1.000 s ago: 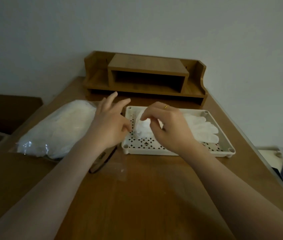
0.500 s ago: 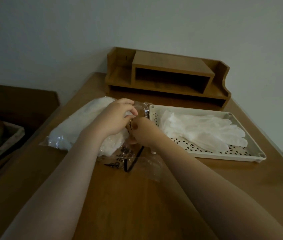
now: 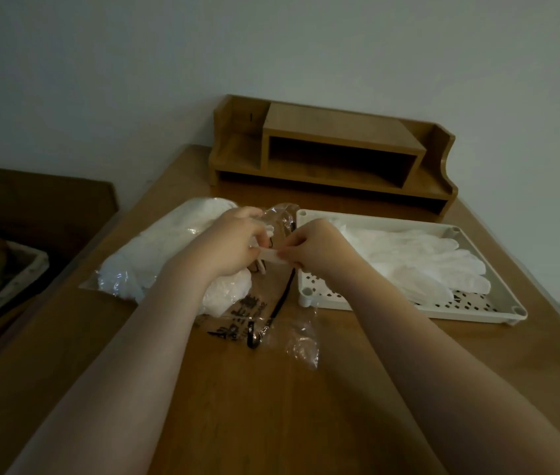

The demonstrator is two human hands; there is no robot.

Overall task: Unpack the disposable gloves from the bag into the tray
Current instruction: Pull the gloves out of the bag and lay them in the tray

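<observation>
Left hand: curled at the open mouth of the bag, fingers pinching one end of a thin white glove that has just emerged.
Right hand: also curled, pinching the other end of the same glove – the two hands almost touch, with the glove stretched flat between them.
Bag: clear plastic with dark printed lettering and a black drawstring, lying on its side just left of the tray, still bulging with white gloves.
Tray: cream plastic with a perforated floor, on the right side of the bench; a loose pile of gloves already rests inside.
Step in hand: likely separating one glove from the packed bundle before carrying it to the tray.
How to do it well: the gloves look thin and clingy, so a slow, level pull should free only one; the left hand could then drop back to pin the bag down while the right carries the glove over the tray's near rim and lays it flat on the pile.
Surface: a brown wooden bench, with a low wooden organiser shelf standing at its far edge.
Room: dim light, a plain pale wall behind – a dark piece of furniture and what may be a basket sit at the left, too shadowy to identify.
</observation>
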